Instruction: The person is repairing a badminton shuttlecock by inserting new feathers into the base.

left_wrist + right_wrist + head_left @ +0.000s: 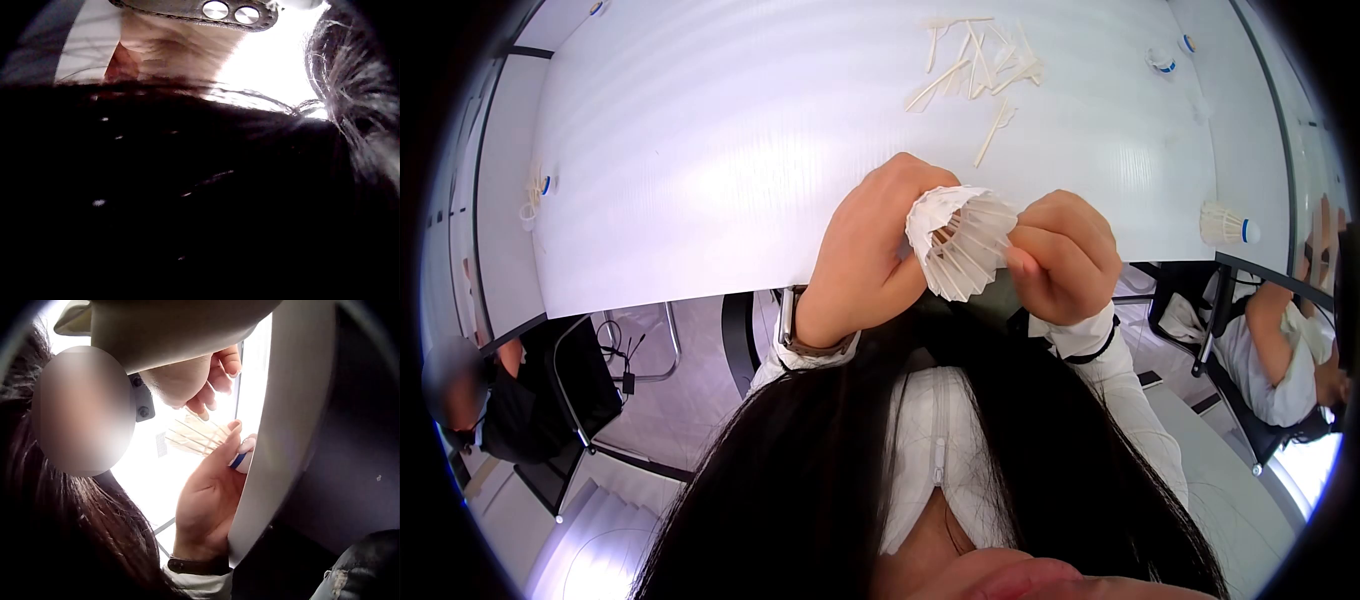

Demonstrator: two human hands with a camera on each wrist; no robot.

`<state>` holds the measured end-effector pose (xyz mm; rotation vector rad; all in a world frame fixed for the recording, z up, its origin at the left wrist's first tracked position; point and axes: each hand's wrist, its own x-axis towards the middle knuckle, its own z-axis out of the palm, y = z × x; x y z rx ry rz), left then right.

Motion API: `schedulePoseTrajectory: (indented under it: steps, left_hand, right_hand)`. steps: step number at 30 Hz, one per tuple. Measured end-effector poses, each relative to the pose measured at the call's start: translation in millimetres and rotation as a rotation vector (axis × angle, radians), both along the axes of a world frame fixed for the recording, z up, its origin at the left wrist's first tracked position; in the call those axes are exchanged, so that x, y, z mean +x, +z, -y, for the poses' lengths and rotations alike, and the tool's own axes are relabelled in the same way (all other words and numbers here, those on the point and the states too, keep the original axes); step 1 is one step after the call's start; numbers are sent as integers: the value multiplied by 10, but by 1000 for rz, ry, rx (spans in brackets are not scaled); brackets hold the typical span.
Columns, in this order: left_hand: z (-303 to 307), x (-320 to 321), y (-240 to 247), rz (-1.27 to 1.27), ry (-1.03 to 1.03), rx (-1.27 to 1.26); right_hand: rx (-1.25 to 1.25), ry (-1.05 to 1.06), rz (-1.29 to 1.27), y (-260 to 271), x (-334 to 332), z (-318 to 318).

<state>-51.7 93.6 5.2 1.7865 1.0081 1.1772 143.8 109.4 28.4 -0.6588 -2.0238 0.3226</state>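
A white feather shuttlecock point(962, 245) is held in my left hand point(870, 245), its open skirt facing up toward the head camera. In the right wrist view, my left hand point(209, 494) grips the shuttlecock point(194, 434) near its blue-banded base. My right hand point(1065, 255) has its fingers curled, with thumb and forefinger pinching the skirt's right edge. That same right hand point(187, 381) shows above the feathers in the right wrist view. Dark hair covers most of the left wrist view, hiding the left fingers there.
Loose feather pieces point(975, 65) lie scattered on the white table point(730, 130) beyond the hands. Another shuttlecock point(1225, 224) lies at the right edge, with smaller blue-banded ones at the far right and left. People sit on both sides.
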Motion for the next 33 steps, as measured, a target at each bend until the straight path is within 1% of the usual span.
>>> schedulePoseTrajectory:
  steps: [12, 21, 24, 30, 33]
  left_hand:
    - [11, -26, -2, -6, -15, -29]
    - [2, -16, -12, -8, -8, 4]
    - [8, -16, -35, -4, -2, 0]
    - [13, -10, -25, 11, 19, 8]
    - [15, -13, -28, 15, 41, -10]
  right_hand:
    - [-4, -78, 66, 18, -27, 34]
    - [-38, -125, 23, -38, -44, 67]
    - [-50, -148, -54, -99, -92, 79]
    - [-18, -169, -51, -113, -78, 51]
    - [-112, -143, -32, -71, -73, 58]
